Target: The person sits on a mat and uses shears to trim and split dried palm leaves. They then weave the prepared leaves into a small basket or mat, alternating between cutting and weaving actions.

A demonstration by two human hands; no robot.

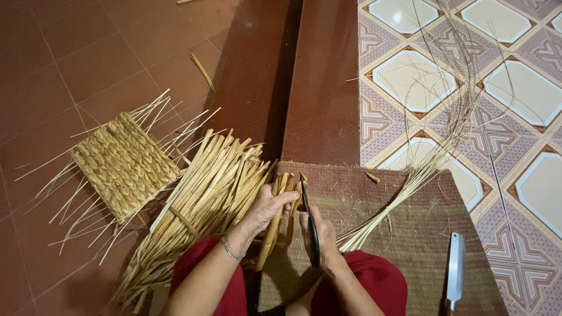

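Your left hand [268, 206]: fingers clamped on braided straw strips [280, 216], held upright at centre. Your right hand [321, 237]: fingers closed round black scissors [312, 225], blades touching the strips. Loose straw bundle [205, 199] at nine o'clock; woven straw panel [124, 164] beyond. Thin fibres [410, 175] at two o'clock. Knife [455, 269] at four o'clock on woven mat [410, 234].

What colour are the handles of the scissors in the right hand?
Black. The scissors show dark handles in the right hand, clearest in the head view.
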